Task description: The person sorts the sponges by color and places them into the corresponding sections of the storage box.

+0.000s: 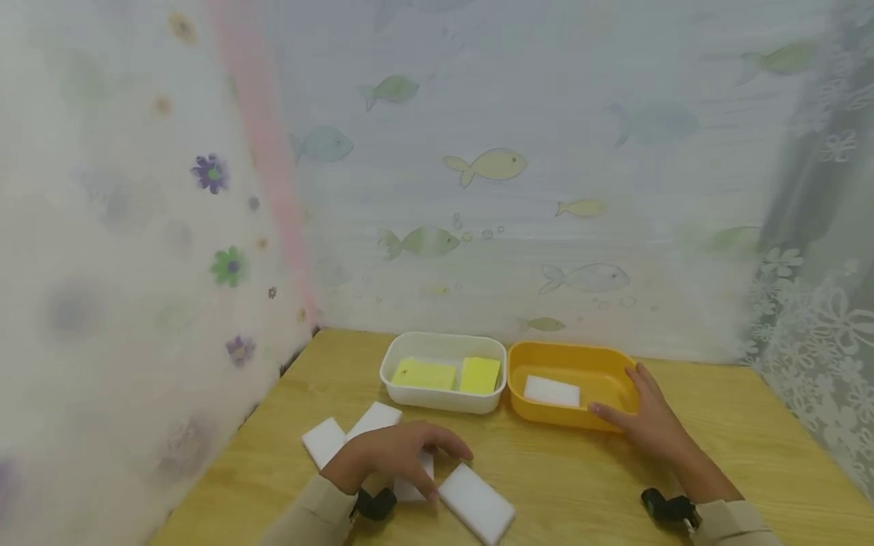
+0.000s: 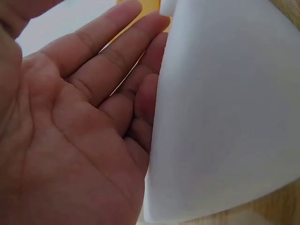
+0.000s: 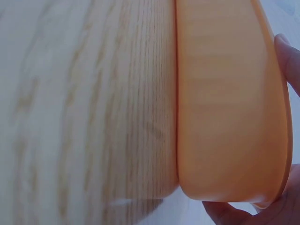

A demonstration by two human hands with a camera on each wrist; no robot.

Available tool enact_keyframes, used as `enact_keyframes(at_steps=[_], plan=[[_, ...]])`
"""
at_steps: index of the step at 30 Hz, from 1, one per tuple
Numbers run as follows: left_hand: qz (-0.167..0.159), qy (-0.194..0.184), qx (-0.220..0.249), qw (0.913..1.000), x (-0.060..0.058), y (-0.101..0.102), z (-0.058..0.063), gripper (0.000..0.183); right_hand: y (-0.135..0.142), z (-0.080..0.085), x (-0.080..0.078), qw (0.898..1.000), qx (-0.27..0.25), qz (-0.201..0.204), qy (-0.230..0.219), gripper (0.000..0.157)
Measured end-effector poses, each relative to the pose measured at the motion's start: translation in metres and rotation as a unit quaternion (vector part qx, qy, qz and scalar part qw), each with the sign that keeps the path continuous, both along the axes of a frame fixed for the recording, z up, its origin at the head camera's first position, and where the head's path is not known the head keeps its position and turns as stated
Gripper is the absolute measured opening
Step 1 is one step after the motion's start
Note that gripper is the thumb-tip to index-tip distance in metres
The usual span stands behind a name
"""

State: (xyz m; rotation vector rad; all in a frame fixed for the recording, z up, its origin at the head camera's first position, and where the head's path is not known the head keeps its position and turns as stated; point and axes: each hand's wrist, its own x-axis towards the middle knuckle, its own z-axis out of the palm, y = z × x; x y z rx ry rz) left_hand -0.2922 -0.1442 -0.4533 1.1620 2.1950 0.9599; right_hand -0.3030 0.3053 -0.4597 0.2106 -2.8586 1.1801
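Observation:
My left hand hovers over the white sponges on the table, its fingers loosely bent and thumb apart. One white sponge lies partly hidden under it; another white sponge lies just right of the thumb. In the left wrist view, a white sponge stands large beside the fingers, and nothing sits in the palm. My right hand grips the right end of the orange container, thumb at the front rim and fingers at the far right side. Inside that container lies one white sponge.
A white container with two yellow sponges stands against the left side of the orange one. Two more white sponges lie left of my left hand. Fish-printed sheeting hangs behind the wooden table.

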Motion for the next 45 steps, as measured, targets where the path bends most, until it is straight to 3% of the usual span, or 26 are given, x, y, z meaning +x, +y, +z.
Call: enact_keyframes(at_steps=[7,15,45], plan=[[0.005,0.007,-0.013,0.9999,-0.006,0.003,0.006,0.070,0.000,0.007,-0.002,1.000,-0.016,0.000,0.002,0.115],[0.027,-0.004,-0.019,0.9994,-0.001,0.001,0.005,0.067,-0.004,0.006,-0.004,1.000,-0.024,0.003,-0.003,0.114],[0.014,0.003,-0.001,0.9999,0.001,0.003,-0.005,0.048,-0.002,0.002,0.004,1.000,-0.015,-0.007,0.002,0.116]])
